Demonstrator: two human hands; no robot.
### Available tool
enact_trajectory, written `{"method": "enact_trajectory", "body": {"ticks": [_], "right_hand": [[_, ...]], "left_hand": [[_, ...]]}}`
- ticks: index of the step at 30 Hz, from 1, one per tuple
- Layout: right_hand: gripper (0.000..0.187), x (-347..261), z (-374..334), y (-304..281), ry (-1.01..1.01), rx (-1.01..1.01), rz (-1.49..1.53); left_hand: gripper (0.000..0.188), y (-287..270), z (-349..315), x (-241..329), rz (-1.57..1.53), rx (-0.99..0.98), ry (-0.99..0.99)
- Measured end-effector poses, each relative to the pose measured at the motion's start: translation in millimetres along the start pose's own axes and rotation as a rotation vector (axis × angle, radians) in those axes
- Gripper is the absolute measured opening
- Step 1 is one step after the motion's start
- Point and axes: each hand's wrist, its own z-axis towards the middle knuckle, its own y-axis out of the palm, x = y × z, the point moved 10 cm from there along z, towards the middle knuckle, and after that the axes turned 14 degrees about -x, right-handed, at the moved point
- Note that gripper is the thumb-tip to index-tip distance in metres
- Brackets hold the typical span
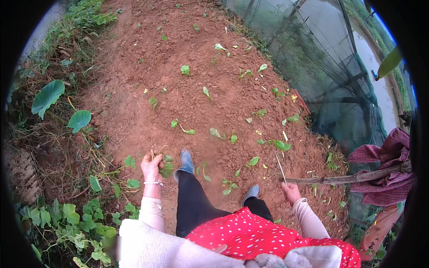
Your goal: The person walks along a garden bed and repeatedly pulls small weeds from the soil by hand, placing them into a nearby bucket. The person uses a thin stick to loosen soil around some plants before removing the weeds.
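My left hand (152,172), with a beaded bracelet at the wrist, is closed on a small leafy seedling (166,169). Thin stems poke out above the fingers, and green leaves hang to their right. Further right, my right hand (292,193) is wrapped around the lower end of a thin, pale, blade-like strip (280,167) that points up and slightly left. Whether it is a knife or a stick I cannot tell. Under both hands lies reddish soil dotted with small plants, among them a wilted seedling (230,186) between my boots and my right hand.
A bamboo pole (339,179) reaches in from the right, its tip by my right hand, with a checked cloth (384,165) hung over it. Dark green netting (321,76) borders the bed on the right. Broad-leaved plants (48,97) and vines (67,219) edge the left.
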Motion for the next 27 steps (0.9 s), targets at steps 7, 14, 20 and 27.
{"method": "enact_trajectory", "body": {"ticks": [7, 14, 20, 27], "right_hand": [[0.033, 21, -45, -73, -0.092, 0.209, 0.045], [0.017, 62, -39, -124, -0.182, 0.363, 0.027], [0.012, 83, -49, -134, -0.154, 0.388, 0.009], [0.017, 69, -72, -132, -0.300, 0.486, -0.153]], "left_hand": [[0.015, -42, -52, 18, -0.056, 0.114, 0.041], [0.015, -43, -72, 23, -0.031, 0.152, 0.085], [0.016, -29, -77, 30, -0.077, 0.151, 0.103], [0.012, 2, -82, 37, -0.067, 0.155, 0.094]]}}
